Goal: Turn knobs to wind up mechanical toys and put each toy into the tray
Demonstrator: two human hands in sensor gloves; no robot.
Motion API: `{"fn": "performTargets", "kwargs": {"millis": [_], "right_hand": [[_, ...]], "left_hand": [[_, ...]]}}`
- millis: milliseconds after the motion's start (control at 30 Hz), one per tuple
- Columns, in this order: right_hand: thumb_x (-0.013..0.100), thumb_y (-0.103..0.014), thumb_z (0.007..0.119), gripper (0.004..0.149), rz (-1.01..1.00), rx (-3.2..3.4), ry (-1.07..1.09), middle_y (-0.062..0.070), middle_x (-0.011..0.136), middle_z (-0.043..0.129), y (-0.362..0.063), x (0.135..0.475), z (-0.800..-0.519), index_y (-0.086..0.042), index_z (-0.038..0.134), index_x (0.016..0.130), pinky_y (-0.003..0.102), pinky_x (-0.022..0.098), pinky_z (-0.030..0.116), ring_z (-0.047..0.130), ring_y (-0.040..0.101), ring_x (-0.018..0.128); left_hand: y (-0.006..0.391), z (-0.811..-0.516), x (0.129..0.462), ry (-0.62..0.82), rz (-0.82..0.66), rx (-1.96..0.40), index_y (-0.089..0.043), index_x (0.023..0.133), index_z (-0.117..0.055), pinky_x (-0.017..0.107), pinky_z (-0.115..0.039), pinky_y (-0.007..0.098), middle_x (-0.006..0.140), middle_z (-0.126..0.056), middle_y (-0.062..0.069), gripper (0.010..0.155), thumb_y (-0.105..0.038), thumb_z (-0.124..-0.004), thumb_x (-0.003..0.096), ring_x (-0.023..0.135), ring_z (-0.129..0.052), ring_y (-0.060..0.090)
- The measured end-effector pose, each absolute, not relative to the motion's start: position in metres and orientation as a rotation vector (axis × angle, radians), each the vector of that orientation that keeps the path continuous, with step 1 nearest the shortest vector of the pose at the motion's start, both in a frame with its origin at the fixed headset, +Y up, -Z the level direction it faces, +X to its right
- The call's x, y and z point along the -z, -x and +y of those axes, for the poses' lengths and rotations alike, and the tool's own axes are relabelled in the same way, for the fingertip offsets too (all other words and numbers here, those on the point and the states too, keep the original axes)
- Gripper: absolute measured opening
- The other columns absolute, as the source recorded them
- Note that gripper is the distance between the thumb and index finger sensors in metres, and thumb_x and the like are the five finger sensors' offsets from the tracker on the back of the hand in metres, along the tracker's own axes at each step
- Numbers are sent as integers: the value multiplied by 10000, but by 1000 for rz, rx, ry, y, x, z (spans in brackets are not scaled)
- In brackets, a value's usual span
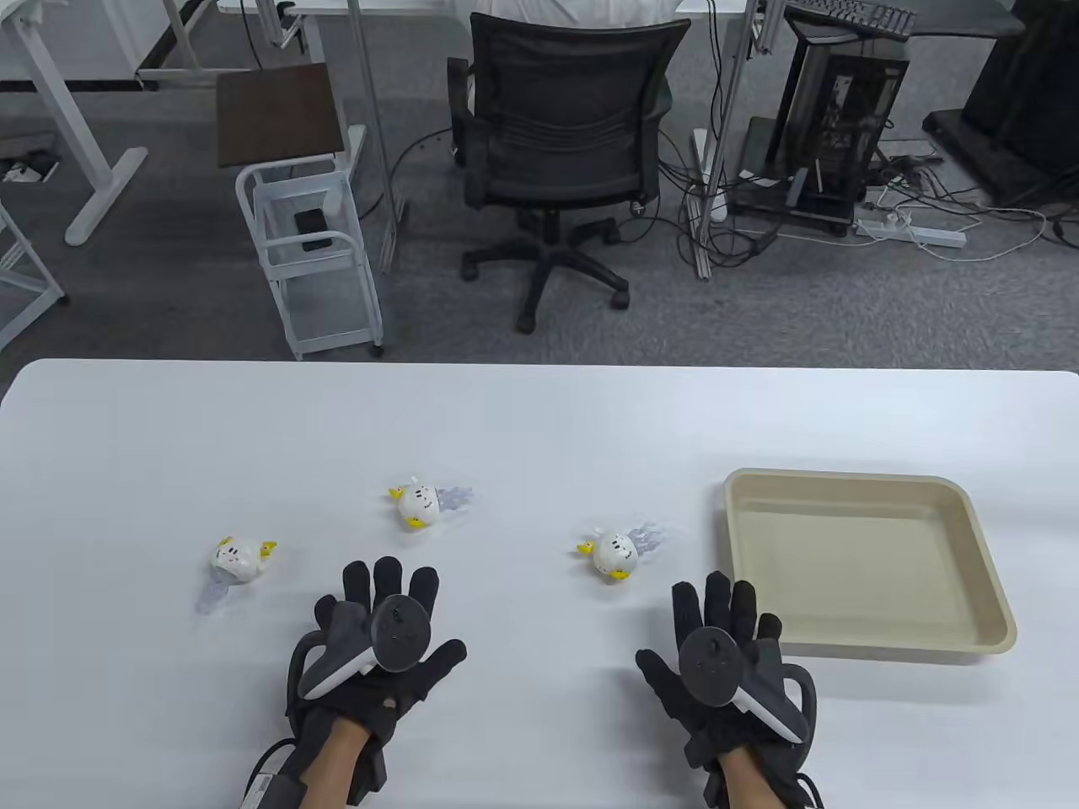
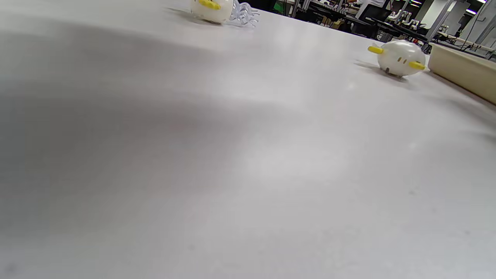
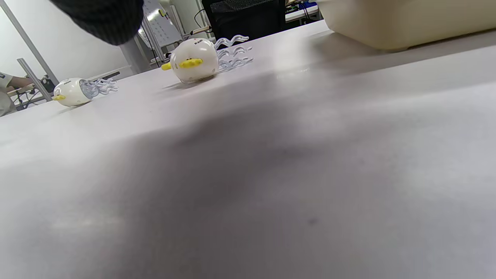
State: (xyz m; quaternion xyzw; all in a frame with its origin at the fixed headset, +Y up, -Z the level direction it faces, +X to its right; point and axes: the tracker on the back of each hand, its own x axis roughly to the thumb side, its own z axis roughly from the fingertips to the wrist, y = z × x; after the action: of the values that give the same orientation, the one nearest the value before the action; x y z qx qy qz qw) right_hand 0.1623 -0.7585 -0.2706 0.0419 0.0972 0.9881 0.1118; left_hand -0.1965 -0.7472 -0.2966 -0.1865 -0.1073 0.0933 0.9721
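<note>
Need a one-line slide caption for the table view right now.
Both gloved hands, left hand and right hand, open before three wind-up toys; tray empty.

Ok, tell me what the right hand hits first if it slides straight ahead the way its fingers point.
Probably nothing soon. The right hand points up the table between the nearest toy and the tray; that lane looks bare. It might brush the tray's near-left corner, though depth is hard to judge.

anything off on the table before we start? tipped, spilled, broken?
Nothing stands out. Three wind-up toys lie apart on the white table: left toy, middle toy, right toy. The beige tray holds nothing. Left hand and right hand lie flat, holding nothing.
</note>
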Motion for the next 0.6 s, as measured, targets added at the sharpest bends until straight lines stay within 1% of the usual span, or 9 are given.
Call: {"fn": "performTargets", "kwargs": {"millis": [400, 433, 467, 500, 533, 600], "right_hand": [[667, -631, 553, 856, 285, -2895, -132, 293, 1171, 12, -160, 271, -760, -142, 84, 1189, 756, 742, 133, -23, 552, 1026], [667, -631, 554, 855, 280, -2894, -134, 294, 1170, 13, -160, 271, -760, -141, 86, 1189, 756, 742, 134, -21, 554, 1024], [667, -629, 556, 855, 269, -2896, -138, 297, 1169, 14, -161, 270, -759, -139, 89, 1189, 756, 741, 137, -18, 556, 1023], [668, -628, 557, 855, 261, -2896, -139, 300, 1168, 20, -161, 269, -759, -135, 93, 1190, 757, 740, 139, -15, 558, 1022], [666, -628, 560, 855, 257, -2894, -137, 301, 1169, 24, -161, 269, -759, -136, 96, 1190, 757, 740, 140, -13, 557, 1023], [666, -628, 560, 853, 259, -2888, -124, 297, 1171, 23, -161, 270, -759, -140, 96, 1190, 757, 741, 138, -14, 554, 1025]], "left_hand": [[198, -748, 298, 384, -203, -202, -195, 1168, -29, 622, -121, 818, 1137, 68, 274, 918, -704, -474, 546, 1001, 114, 603], [198, -747, 301, 385, -200, -208, -186, 1168, -29, 634, -139, 815, 1136, 59, 285, 920, -702, -473, 548, 1009, 50, 620], [197, -740, 308, 354, -218, -228, -166, 1162, -30, 669, -183, 801, 1131, 48, 301, 930, -692, -489, 547, 1021, 1, 640], [196, -733, 315, 320, -239, -223, -159, 1164, -41, 716, -266, 775, 1142, 19, 301, 935, -691, -499, 547, 1044, -60, 642], [195, -722, 327, 260, -229, -216, -163, 1171, -70, 745, -321, 754, 1166, -30, 290, 938, -692, -521, 540, 1070, -123, 638], [194, -711, 356, 235, -172, -203, -158, 1171, -100, 769, -377, 735, 1206, -147, 269, 958, -690, -563, 523, 1107, -230, 608]]}}
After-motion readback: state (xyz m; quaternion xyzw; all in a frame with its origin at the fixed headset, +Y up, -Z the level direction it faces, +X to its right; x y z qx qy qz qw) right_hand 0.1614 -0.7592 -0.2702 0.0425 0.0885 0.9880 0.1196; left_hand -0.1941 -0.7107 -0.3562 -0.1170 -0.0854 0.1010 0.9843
